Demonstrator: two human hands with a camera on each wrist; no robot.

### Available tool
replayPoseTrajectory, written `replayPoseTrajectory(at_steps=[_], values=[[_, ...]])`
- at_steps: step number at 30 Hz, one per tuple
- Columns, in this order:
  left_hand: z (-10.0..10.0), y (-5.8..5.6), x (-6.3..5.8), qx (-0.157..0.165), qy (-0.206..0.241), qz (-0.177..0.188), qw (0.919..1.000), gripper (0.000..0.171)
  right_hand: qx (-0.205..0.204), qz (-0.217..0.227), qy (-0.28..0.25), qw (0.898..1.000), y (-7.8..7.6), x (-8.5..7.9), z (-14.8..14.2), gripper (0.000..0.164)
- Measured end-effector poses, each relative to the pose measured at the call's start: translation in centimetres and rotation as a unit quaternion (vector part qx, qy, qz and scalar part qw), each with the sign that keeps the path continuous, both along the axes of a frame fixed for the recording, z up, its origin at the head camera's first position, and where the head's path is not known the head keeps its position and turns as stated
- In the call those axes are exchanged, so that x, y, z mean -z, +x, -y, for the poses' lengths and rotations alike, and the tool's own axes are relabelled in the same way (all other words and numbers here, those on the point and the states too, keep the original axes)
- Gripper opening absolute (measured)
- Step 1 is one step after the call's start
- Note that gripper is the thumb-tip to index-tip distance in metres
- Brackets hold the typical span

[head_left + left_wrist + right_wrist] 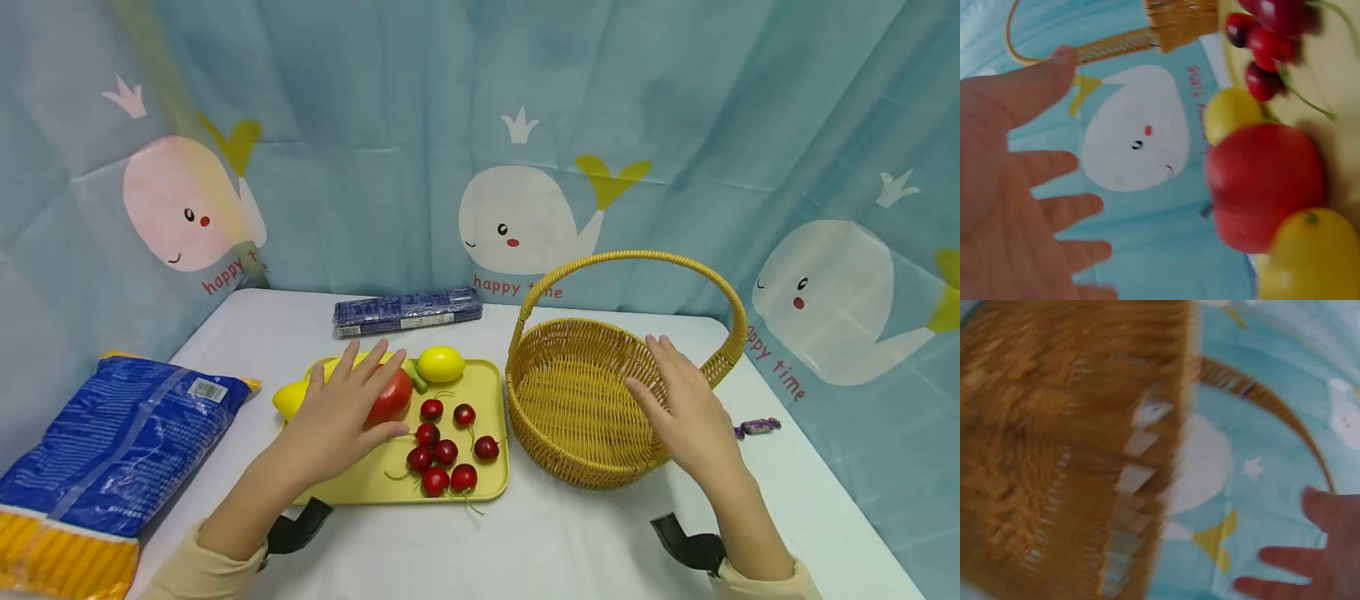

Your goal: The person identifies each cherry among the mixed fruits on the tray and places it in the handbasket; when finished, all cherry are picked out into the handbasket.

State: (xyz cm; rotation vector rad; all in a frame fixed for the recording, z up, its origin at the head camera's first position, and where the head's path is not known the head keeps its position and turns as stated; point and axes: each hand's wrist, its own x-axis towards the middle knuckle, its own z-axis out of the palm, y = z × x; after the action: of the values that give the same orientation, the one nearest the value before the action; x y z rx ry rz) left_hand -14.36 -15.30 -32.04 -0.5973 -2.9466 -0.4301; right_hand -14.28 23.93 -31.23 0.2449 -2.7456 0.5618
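My left hand (337, 425) hovers with spread fingers over the left part of a yellow tray (491, 392), holding nothing. Under and around it lie a red apple-like fruit (1263, 184) and yellow lemons (441, 364), partly hidden by the hand in the head view. Several dark red cherries (446, 452) with stems lie on the tray's right half. A woven wicker basket (585, 408) with a tall hooped handle (637, 257) stands right of the tray; no contents show inside. Above its right rim is my right hand (686, 408), fingers extended, gripping nothing.
A blue and orange packet (112, 467) lies at the left. Behind the tray is a dark blue wrapped pack (408, 311). A small purple-wrapped sweet (757, 427) sits right of the basket. A whale-print curtain (390, 208) closes off the back and sides of the white table (540, 550).
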Motion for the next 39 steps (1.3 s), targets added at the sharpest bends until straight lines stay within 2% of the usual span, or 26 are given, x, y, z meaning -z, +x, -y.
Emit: replayPoseTrajectory(at_steps=[3, 6, 12, 16, 21, 26, 30, 32, 33, 36, 39], values=[[0.7, -0.1, 0.6, 0.021, 0.03, 0.006, 0.9993, 0.081, 0.016, -0.066, -0.033, 0.997, 0.4, 0.8, -1.5, 0.054], [1.0, -0.2, 1.3, 0.044, 0.064, 0.004, 0.997, 0.074, 0.033, -0.134, -0.048, 0.989, 0.6, 1.7, -2.9, 0.044], [0.8, -0.4, 2.3, 0.087, 0.118, 0.002, 0.9891, 0.059, 0.041, -0.268, -0.096, 0.958, 0.5, 3.2, -5.3, 0.024], [0.6, -0.6, 2.7, 0.099, 0.139, 0.019, 0.9852, 0.047, 0.056, -0.302, -0.136, 0.942, 0.4, 3.9, -6.3, 0.018], [0.4, -1.1, 3.6, 0.129, 0.153, 0.057, 0.9781, 0.033, 0.126, -0.271, -0.187, 0.936, 0.1, 5.0, -7.0, 0.019], [-0.2, -1.5, 4.9, 0.159, 0.145, 0.091, 0.9723, 0.027, 0.181, -0.193, -0.253, 0.931, -1.0, 6.9, -8.3, 0.026], [-0.6, -1.5, 5.5, 0.165, 0.133, 0.107, 0.9715, 0.026, 0.188, -0.105, -0.271, 0.938, -3.3, 11.0, -11.6, 0.039], [-0.8, -1.5, 5.7, 0.164, 0.124, 0.107, 0.9727, 0.026, 0.167, -0.065, -0.272, 0.945, -4.2, 12.9, -13.1, 0.046], [-0.8, -1.5, 5.7, 0.163, 0.118, 0.105, 0.974, 0.026, 0.152, -0.046, -0.268, 0.95, -4.3, 13.1, -13.2, 0.049], [-0.9, -1.4, 5.8, 0.156, 0.103, 0.104, 0.9768, 0.027, 0.116, 0.009, -0.264, 0.957, -3.1, 10.8, -11.0, 0.054], [-1.1, -1.4, 5.9, 0.15, 0.094, 0.111, 0.978, 0.027, 0.089, 0.048, -0.274, 0.956, -1.8, 7.8, -8.2, 0.055]])
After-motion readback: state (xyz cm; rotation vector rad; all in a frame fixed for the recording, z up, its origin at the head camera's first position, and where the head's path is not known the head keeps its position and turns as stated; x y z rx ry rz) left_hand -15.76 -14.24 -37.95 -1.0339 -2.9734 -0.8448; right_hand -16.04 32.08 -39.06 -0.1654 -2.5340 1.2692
